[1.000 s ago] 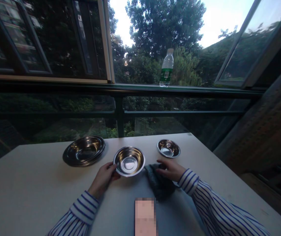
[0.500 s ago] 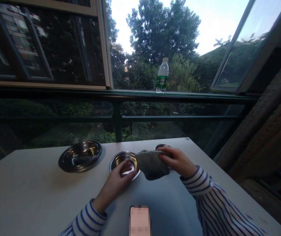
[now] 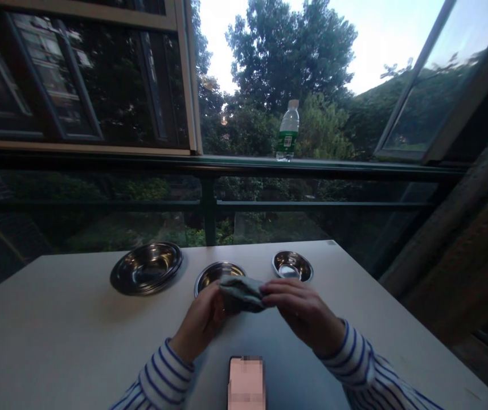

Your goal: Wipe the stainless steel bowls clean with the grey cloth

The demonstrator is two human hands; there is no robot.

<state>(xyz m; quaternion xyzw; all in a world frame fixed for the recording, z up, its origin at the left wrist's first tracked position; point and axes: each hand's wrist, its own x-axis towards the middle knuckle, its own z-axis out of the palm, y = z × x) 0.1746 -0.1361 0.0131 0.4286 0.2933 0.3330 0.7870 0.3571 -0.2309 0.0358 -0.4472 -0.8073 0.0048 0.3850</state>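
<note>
My left hand [image 3: 203, 316] and my right hand [image 3: 301, 307] meet over the near side of the middle steel bowl [image 3: 212, 272]. Both are closed on a grey cloth [image 3: 240, 293], which is bunched between them and covers the bowl's front rim. My left hand's fingers also lie against that rim. A wide steel bowl [image 3: 146, 267] sits to the left and a small steel bowl [image 3: 292, 265] to the right, neither touched. Both my sleeves are blue and white striped.
The bowls stand on a pale table [image 3: 56, 341]. A phone [image 3: 246, 381] lies at the near edge between my arms. A plastic water bottle [image 3: 287, 131] stands on the railing ledge behind. The table's right edge drops off beside a dark wall.
My right hand lifted the cloth off the table and carried it left over the middle bowl. My left hand shifted from the bowl's left rim to its front and took hold of the cloth.
</note>
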